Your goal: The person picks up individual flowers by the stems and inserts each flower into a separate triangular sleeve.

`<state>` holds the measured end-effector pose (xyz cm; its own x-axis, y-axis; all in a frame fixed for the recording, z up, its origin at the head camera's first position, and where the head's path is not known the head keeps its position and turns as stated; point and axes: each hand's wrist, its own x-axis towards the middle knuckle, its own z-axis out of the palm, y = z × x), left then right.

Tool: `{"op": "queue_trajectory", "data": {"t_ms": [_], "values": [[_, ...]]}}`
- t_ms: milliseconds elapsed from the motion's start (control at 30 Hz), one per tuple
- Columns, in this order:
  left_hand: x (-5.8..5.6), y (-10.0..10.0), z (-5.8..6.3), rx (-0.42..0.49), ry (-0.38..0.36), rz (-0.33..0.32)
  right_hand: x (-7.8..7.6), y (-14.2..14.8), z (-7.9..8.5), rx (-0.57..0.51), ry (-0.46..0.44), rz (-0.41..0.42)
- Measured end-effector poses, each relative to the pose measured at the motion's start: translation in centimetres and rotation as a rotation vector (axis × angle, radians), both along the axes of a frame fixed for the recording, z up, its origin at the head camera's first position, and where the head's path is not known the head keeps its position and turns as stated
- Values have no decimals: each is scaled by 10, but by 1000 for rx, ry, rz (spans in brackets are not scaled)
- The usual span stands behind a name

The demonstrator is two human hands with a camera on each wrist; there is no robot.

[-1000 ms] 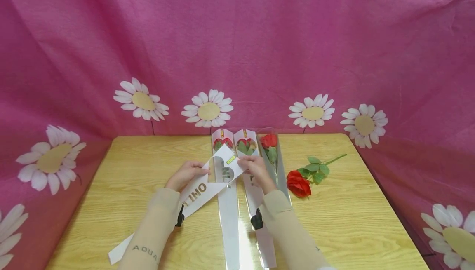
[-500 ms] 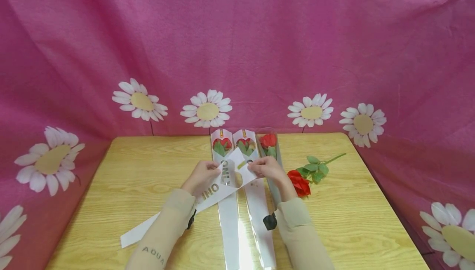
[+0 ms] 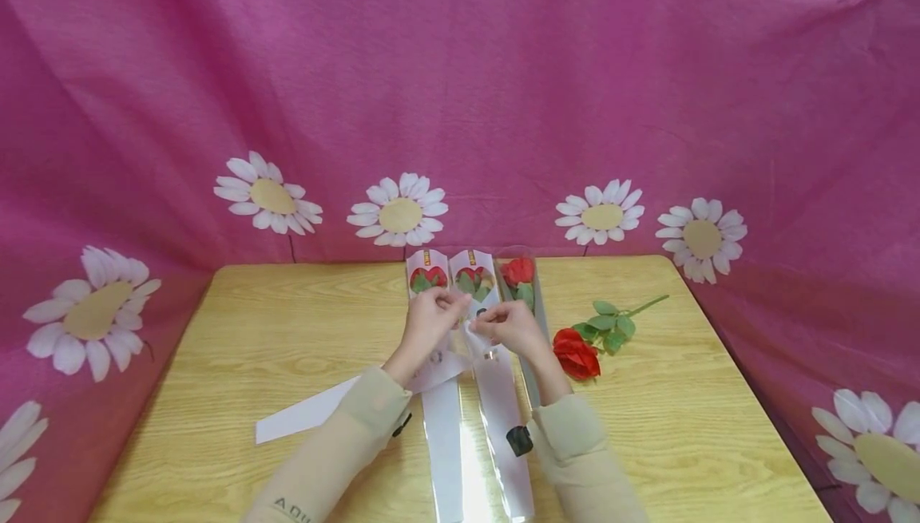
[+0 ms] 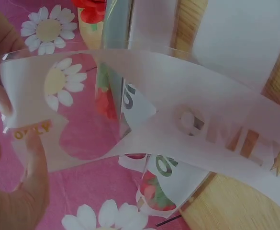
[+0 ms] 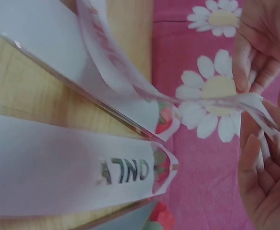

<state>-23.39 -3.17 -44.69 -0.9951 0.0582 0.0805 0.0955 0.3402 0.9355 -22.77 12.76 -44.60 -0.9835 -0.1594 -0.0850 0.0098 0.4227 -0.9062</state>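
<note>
A flat white flower sleeve (image 4: pixel 163 96) with gold "ONLY" lettering and a clear window is held up by its wide end. My left hand (image 3: pixel 427 327) pinches that end, with a finger by the small "ONLY" label. At the other corner my right hand (image 3: pixel 516 330) holds the same edge between thumb and fingers. The narrow tail of the sleeve (image 3: pixel 305 415) slants down to the left over the table. Beneath lie two roses in white sleeves, a left one (image 3: pixel 429 275) and a right one (image 3: pixel 472 279). Beside them is a rose in a clear-fronted sleeve (image 3: pixel 519 271).
One loose red rose (image 3: pixel 577 354) with a green leafy stem lies right of the sleeved ones. The wooden table (image 3: pixel 683 427) ends at the back against a pink cloth (image 3: pixel 489 108) printed with white daisies.
Both hands have brought the sleeve's wide end closer together between them. The left hand has moved right and up, and the sleeve's tail has shifted right and up.
</note>
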Motion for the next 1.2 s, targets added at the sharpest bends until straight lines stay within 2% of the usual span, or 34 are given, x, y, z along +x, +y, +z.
{"op": "queue_trajectory", "data": {"t_ms": [100,233,333,433,567,700,833,1067,1200], "values": [[2,2,-1,-30,-20,44,3,-5,-4,-2,32,-15],[5,0,-6,-8,-26,36,6,-8,-8,0,35,-68],[7,0,-10,12,-6,30,6,-10,-12,15,30,-95],[9,0,-12,-1,29,51,7,-11,-14,34,30,-113],[11,-1,-14,-82,99,93,7,-12,-16,13,28,-144],[12,0,-15,-168,127,108,6,-12,-17,-9,33,-187],[13,0,-15,-217,130,97,6,-13,-18,55,91,-209],[15,2,-14,-287,195,82,7,-13,-20,240,271,-249],[17,1,-15,-302,192,69,7,-11,-22,289,326,-286]]}}
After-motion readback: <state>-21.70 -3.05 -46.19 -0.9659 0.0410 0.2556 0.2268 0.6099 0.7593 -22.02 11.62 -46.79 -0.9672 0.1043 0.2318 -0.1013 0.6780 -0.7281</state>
